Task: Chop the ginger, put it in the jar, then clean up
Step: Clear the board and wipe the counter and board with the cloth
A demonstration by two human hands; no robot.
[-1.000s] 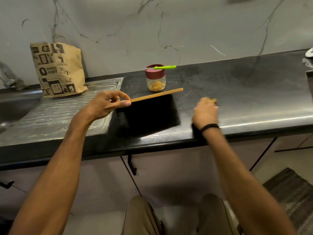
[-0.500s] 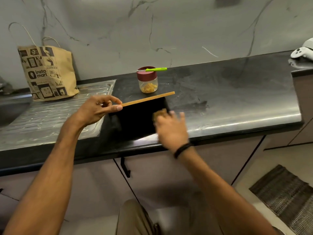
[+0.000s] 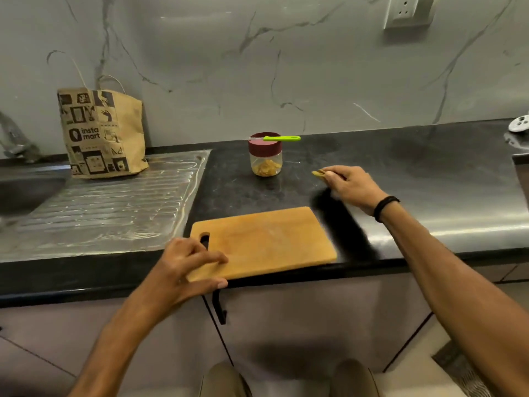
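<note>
A wooden cutting board point(image 3: 269, 239) lies flat at the front edge of the black counter point(image 3: 400, 173). My left hand point(image 3: 189, 267) grips its near left corner, by the handle slot. Behind it stands a clear jar point(image 3: 265, 159) with a maroon lid and ginger pieces inside. A green-handled knife point(image 3: 279, 138) lies across the lid. To the right of the jar, my right hand point(image 3: 352, 184) pinches a small yellowish scrubbing pad point(image 3: 318, 173) just above the counter.
A printed paper bag point(image 3: 100, 133) stands on the steel draining board point(image 3: 100, 207) at the left, with the sink point(image 3: 23, 187) beyond it. A white object point(image 3: 519, 126) sits at the far right. A wall socket point(image 3: 406, 10) is at upper right. Cupboard doors are below the counter.
The board was held up on edge by my left hand; now it lies flat on the counter. My right hand swept left under the board with the pad, then went back and right near the jar.
</note>
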